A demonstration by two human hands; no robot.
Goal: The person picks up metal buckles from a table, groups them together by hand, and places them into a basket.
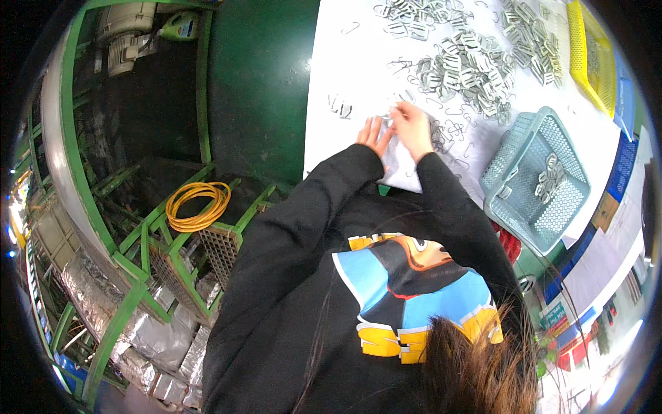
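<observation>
Both my hands meet over the near part of a white-covered table [345,62]. My left hand [373,136] has its fingers bent forward, their tips close to a small pale metal piece [387,121] between the hands. My right hand [412,129] is closed in a pinch at that piece, whose shape is mostly hidden by the fingers. A few flat metal buckles [340,107] lie just left of my hands. Thin wire hooks [452,131] are scattered to the right. Beyond them spreads a large heap of metal buckles [465,72].
At the right stands a grey-blue perforated basket [496,162] with some metal pieces inside. A yellow basket [578,52] sits at the far right. Left of the table are a green surface [258,83], a green metal frame [141,265] and a coiled yellow hose [198,224].
</observation>
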